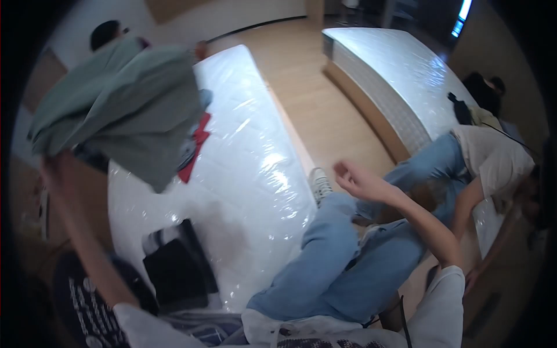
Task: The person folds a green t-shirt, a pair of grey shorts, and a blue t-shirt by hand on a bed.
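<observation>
A large grey-green garment [127, 104] hangs spread in the air over the far left part of the plastic-wrapped mattress [249, 174]. My left hand [55, 168] is raised at the left and grips its lower left edge. The garment's kind does not show clearly. My right hand [365, 182] hovers in front of my jeans, apart from the garment, its fingers curled in with nothing visible in them. Red cloth [196, 151] and some grey-blue cloth lie on the mattress, partly hidden by the garment. A folded black and checked cloth pile [180, 264] lies on the near part.
A second plastic-wrapped mattress [389, 69] on a wooden base stands at the right. A person in a white shirt and jeans [493, 151] bends over it. Another person's head [106, 35] shows behind the garment. A dark printed cloth [87, 296] lies at the lower left.
</observation>
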A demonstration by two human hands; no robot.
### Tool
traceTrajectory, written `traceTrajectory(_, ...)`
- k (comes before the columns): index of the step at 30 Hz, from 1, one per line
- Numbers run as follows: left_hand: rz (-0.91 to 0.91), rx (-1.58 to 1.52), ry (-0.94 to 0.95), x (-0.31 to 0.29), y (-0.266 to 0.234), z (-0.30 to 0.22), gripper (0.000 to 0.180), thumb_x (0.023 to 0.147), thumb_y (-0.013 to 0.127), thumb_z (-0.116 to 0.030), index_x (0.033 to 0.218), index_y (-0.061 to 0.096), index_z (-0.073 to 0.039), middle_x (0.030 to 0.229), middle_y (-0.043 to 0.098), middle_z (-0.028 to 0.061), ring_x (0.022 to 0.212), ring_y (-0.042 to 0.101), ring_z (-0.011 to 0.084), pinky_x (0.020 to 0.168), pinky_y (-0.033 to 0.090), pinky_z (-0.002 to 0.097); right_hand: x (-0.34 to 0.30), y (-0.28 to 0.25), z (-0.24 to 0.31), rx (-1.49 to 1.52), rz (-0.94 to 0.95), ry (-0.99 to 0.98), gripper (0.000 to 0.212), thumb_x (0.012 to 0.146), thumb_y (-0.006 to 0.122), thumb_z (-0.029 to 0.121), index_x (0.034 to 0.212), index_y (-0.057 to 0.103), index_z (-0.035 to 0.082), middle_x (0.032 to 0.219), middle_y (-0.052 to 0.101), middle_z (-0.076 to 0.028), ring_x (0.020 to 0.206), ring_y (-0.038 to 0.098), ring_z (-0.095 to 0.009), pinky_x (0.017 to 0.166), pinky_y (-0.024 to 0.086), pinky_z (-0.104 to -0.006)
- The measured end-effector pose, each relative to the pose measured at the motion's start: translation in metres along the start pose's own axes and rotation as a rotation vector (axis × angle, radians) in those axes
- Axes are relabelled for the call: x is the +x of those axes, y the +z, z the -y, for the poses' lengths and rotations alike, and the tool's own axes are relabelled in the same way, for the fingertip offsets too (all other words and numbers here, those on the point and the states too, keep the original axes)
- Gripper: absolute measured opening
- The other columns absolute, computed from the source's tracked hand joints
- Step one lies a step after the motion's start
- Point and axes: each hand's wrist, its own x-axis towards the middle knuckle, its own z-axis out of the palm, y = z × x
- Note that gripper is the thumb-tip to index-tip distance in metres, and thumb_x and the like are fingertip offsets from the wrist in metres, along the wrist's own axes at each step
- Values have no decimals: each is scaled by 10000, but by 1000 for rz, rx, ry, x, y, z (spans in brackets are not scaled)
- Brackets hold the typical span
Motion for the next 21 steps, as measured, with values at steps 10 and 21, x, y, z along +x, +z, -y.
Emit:
traceTrajectory(10, -185, -749, -186, -24, 160, 254, 379, 984, 388, -246, 1242, 531, -8, 1150, 596, 105, 1103, 544, 178, 961, 429, 298, 101, 18, 67, 384, -96, -744, 635, 790, 735, 230, 1311, 456, -2, 1291, 510, -174, 1202, 488, -268, 1027, 394, -384)
traceTrajectory(21, -661, 470, -401, -113, 156, 337, 855, 860, 628, -394, 1440, 120, -27, 1424, 322, 191, 1307, 387, 284, 1042, 364, 381, 82, 10, 119, -178, -212, -582, 317, 749, 582, 64, 1059, 619, 6, 1005, 627, -217, 966, 589, -357, 866, 470, -388)
